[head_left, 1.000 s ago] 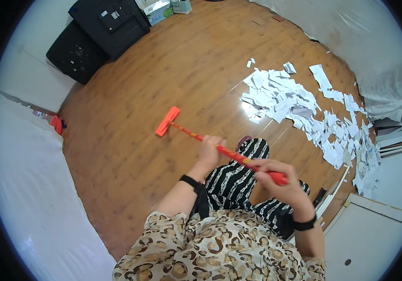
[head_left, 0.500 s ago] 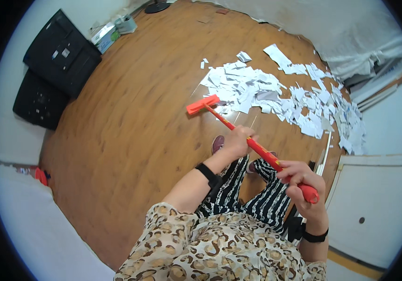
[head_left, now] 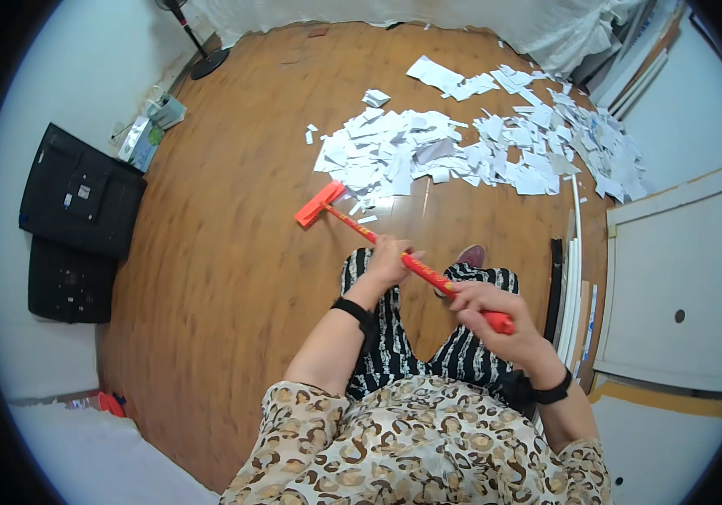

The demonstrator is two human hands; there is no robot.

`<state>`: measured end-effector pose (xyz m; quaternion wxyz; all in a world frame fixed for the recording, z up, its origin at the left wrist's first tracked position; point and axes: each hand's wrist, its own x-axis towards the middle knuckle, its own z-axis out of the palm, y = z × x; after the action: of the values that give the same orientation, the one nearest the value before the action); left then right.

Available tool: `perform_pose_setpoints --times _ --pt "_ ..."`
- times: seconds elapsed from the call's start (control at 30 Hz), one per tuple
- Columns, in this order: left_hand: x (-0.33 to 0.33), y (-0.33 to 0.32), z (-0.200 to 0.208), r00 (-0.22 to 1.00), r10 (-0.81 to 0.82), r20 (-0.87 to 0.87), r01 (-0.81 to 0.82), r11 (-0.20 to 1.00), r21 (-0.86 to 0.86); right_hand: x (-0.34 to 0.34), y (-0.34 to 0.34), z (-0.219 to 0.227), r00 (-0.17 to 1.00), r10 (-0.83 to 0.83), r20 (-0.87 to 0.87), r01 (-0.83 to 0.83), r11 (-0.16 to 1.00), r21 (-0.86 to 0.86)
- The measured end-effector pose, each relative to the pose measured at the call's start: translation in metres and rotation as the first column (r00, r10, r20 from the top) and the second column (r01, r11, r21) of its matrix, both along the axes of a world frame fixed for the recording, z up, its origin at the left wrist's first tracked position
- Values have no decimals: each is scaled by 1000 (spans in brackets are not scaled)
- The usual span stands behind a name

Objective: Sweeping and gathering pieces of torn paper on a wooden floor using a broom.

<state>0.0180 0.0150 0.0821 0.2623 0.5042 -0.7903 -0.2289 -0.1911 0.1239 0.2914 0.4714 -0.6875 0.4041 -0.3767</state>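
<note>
A red broom with a flat, bar-shaped head and a yellow-patterned handle slants across the view in front of me. My left hand is wrapped round the middle of its handle. Closer to my body, on the right, my right hand grips the handle near its rounded end. The broom's head is low at the floor, by the near left edge of a wide heap of torn white paper. A few scraps lie just right of the head. Whether the head has bristles, I cannot make out.
More paper pieces spread to the right over the wooden floor. Black panels lean on the left wall, near boxes and a stand fan's base. Long white strips lie along the right, beside a white panel.
The view has turned, so the paper heap sits further left in it. The broom's head has swung and moved left and nearer. Both hands keep their hold. My right shoe shows more.
</note>
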Motion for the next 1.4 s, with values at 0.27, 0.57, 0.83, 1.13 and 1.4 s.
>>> perform_pose_setpoints --times 0.27,0.57,0.83,1.13,1.4 --pt "-106 12 73 986 -159 -57 167 967 194 -54 43 59 962 -241 -129 236 970 -51" --pt "-101 39 113 990 -103 -98 110 992 69 -59 51 79 994 -95 -49 85 981 -172" --pt "-58 62 82 996 34 87 -44 992 119 -49 33 31 991 29 129 -12 991 -136" --pt "-130 48 35 966 -219 -140 227 973 41 -95 61 38 957 -277 89 280 960 -17" --pt "-189 41 70 921 -369 -122 385 909 158 -107 87 56 932 -363 -4 360 924 -129"
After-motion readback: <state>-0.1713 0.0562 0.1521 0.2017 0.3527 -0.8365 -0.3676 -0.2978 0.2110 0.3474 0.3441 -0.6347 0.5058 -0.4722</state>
